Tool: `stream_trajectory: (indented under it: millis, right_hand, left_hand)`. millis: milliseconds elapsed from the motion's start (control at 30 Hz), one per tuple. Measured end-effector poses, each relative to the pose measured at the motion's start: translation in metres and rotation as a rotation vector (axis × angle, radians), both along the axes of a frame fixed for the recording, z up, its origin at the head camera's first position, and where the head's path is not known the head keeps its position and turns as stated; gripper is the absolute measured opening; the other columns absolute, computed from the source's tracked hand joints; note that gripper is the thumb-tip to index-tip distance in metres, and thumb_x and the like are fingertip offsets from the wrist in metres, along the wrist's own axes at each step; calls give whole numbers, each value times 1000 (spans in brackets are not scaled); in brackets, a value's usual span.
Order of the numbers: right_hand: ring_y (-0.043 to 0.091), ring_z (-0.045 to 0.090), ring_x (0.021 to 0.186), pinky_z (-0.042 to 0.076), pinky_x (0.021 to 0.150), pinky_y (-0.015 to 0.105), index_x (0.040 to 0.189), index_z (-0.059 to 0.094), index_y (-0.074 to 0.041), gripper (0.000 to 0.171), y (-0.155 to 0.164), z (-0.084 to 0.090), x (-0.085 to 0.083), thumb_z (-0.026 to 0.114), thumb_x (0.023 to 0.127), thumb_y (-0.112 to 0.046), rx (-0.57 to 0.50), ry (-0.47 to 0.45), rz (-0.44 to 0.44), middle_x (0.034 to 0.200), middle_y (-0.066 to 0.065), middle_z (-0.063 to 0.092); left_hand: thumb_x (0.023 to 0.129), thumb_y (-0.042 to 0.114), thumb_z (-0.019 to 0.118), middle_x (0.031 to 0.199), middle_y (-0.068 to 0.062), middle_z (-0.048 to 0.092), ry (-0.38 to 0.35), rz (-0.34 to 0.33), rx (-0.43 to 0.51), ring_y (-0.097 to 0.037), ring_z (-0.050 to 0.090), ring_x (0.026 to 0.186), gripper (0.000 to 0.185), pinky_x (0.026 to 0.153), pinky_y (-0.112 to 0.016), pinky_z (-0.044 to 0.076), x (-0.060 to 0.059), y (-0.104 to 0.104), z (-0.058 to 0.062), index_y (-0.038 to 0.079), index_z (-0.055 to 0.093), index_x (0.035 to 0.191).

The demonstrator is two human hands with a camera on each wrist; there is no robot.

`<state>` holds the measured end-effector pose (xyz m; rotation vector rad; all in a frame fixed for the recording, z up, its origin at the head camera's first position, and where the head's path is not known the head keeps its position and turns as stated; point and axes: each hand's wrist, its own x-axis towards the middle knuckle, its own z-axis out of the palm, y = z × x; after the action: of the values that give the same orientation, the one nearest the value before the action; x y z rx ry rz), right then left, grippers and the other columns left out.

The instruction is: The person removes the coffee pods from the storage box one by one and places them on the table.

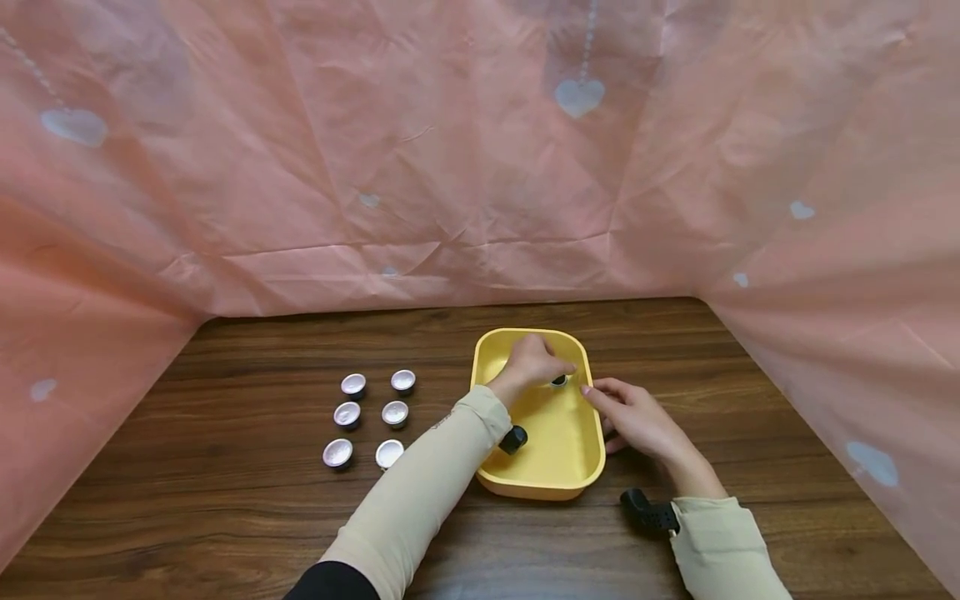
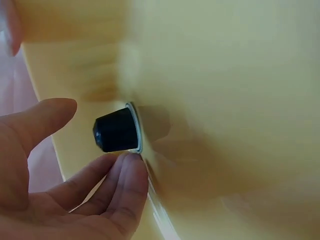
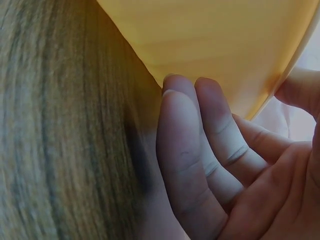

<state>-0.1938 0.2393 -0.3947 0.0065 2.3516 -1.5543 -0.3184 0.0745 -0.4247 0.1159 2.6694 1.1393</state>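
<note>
We see our left hand [image 1: 531, 363] reaching into the rectangular yellow plastic tray [image 1: 581, 477], which sits on the dark wood-grain table [image 1: 225, 492] toward its right half. Inside the tray, near its far right corner, lies a small black coffee capsule with a silvery rim [image 2: 118, 130]. In the left wrist view our fingers [image 2: 131, 176] touch the capsule's rim from below while the thumb hovers just apart from its dark body, so the hand is partly spread and not yet closed round it; the capsule rests with its rim against the tray's surface.

Our right hand [image 1: 637, 421] rests at the tray's right edge. The right wrist view shows its fingers [image 3: 220, 125] lying fairly straight against the outer wall, the thumb near the rim, steadying rather than clasping.

Six small capsules with silver foil tops [image 1: 371, 417] stand in two columns of three on the table, to the left of the tray and well apart from it.
</note>
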Motion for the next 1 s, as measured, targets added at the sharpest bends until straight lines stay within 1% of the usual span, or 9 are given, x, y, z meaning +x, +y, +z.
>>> stream_trajectory:
  millis: [100,200,333,500,633,700,867,933,1000]
  right_hand:
    - [18,75,79,65,66,38,151,50,6,58,-1,-2,1,54,113,-38,-8,0,-2,106,15,77]
    - [17,75,78,65,66,37,151,51,6,57,-1,-3,2,55,113,-37,-15,1,-3,104,13,77]
    - [16,74,78,65,65,37,150,51,6,56,-1,-3,1,54,113,-37,-21,8,-4,102,12,77]
    - [16,74,77,65,64,38,150,51,7,56,0,-3,1,53,114,-36,-22,23,1,103,13,77]
    - [16,74,77,65,64,38,149,52,6,55,0,-3,0,53,113,-35,-18,21,-1,103,13,77]
    - [17,75,78,65,65,38,150,52,6,55,0,-3,0,54,113,-36,-14,17,-1,103,14,77]
    - [17,75,79,66,66,38,151,51,5,56,-1,-2,-1,54,113,-36,-8,6,-4,106,16,76]
    - [17,75,79,66,66,39,151,51,5,56,-1,-1,0,54,113,-36,-7,7,-5,106,17,76]
    - [17,75,79,66,66,39,150,52,5,55,-2,-1,0,55,113,-36,-9,7,-3,107,17,76]
  left_hand:
    - [82,35,91,87,-1,69,10,6,-7,-15,60,76,32,65,-26,50,5,1,3,9,72,86]
    - [85,30,90,95,-3,74,17,-2,-1,-15,65,80,26,69,-26,55,18,-1,16,8,77,92]
    - [90,25,86,95,-3,77,49,-32,-16,-13,65,79,17,68,-24,55,34,-5,32,9,81,91]
    - [93,18,85,93,-3,77,38,-46,1,-13,63,77,12,66,-22,52,41,-5,41,9,80,88]
    - [93,17,85,90,-3,77,26,-49,11,-14,64,75,13,66,-24,54,38,-5,38,8,79,85]
    - [92,17,83,87,-2,75,33,-42,0,-14,64,73,13,64,-26,54,27,-3,25,11,78,82]
    - [90,16,79,71,3,65,2,-25,34,-13,57,60,20,55,-27,48,2,-4,-3,16,70,71]
    - [90,13,77,61,4,57,-27,-16,70,-12,50,54,30,50,-26,43,1,-8,-1,16,63,64]
    - [90,12,74,54,4,47,-29,17,83,-12,42,49,38,48,-26,37,3,-11,0,16,55,58]
